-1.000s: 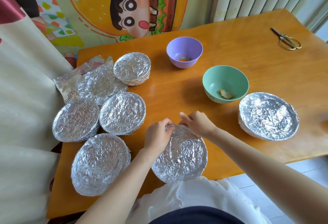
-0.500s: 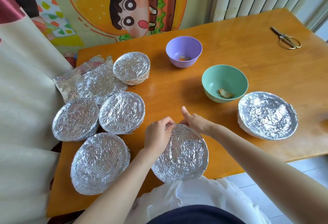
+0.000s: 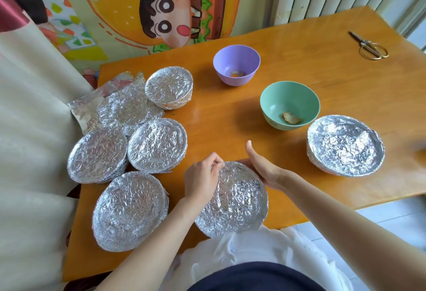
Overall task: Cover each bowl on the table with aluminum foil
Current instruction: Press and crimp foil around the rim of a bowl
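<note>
A foil-covered bowl (image 3: 235,200) sits at the table's near edge, right in front of me. My left hand (image 3: 201,179) pinches the foil at the bowl's far-left rim. My right hand (image 3: 262,166) lies along the far-right rim, fingers against the foil and thumb raised. Several more foil-covered bowls stand on the left (image 3: 130,210), and one foil-covered bowl (image 3: 344,144) on the right. A purple bowl (image 3: 236,63) and a green bowl (image 3: 289,104) stand uncovered, each with a scrap of food inside.
Loose crumpled foil sheets (image 3: 110,106) lie at the table's left edge. Scissors (image 3: 368,45) lie at the far right corner. The wooden table (image 3: 322,78) meets a cartoon wall mat behind and a beige cloth on the left.
My right hand has slid along the rim toward the right side and its thumb has lifted. My left hand keeps its pinch at the far rim.
</note>
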`<state>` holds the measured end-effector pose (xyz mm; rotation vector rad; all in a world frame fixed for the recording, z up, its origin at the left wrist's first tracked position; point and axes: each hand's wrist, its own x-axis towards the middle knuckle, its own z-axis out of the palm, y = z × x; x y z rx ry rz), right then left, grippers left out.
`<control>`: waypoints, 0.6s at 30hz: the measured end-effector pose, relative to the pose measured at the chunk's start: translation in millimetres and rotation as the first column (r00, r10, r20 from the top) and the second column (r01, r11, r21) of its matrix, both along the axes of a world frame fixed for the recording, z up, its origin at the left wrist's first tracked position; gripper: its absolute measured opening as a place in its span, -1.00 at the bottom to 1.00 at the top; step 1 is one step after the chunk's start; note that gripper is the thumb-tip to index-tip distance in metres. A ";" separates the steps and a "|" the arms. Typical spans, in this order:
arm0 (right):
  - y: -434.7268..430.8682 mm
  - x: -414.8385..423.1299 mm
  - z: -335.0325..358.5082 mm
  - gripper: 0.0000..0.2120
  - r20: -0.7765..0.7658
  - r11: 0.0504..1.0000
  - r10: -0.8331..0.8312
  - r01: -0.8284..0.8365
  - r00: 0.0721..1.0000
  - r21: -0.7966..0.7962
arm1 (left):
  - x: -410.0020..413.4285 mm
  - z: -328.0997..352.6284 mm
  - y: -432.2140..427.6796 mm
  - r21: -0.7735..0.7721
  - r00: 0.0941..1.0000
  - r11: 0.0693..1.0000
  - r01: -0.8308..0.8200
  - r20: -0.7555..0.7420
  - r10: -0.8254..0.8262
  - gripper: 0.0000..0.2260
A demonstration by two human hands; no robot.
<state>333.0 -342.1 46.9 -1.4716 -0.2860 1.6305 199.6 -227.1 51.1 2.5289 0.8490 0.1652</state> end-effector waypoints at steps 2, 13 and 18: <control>-2.0 -3.3 -2.8 -0.15 -0.016 0.999 -0.051 0.051 0.999 0.004 | -2.5 -2.6 0.2 -0.018 1.000 1.000 -0.007 0.007 0.007 -0.87; -13.8 -21.1 -18.9 -0.15 -0.064 0.997 -0.080 0.079 0.995 -0.018 | -12.5 -11.1 1.0 0.004 0.990 0.990 -0.138 0.016 0.138 -0.91; -14.4 -20.2 -12.5 -0.15 -0.083 0.992 -0.121 0.123 0.989 0.013 | -15.2 -15.5 4.3 -0.026 0.980 0.981 -0.193 0.036 0.194 -0.90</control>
